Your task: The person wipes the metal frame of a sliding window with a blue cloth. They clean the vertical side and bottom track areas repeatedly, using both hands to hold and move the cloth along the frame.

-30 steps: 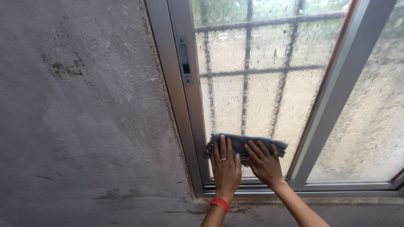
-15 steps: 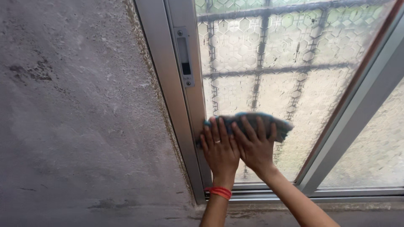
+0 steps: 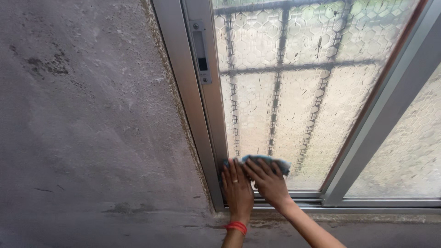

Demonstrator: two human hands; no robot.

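Left hand [image 3: 237,190] and right hand [image 3: 268,183] press flat, fingers spread, on blue-grey cloth [image 3: 275,162].

No packages, labels, signs or screens in view

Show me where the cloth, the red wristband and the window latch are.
cloth [image 3: 268,161], head view, on the blue-grey fabric above the fingers.
red wristband [image 3: 236,227], head view, middle of the band.
window latch [image 3: 201,51], head view, centre of the metal plate.
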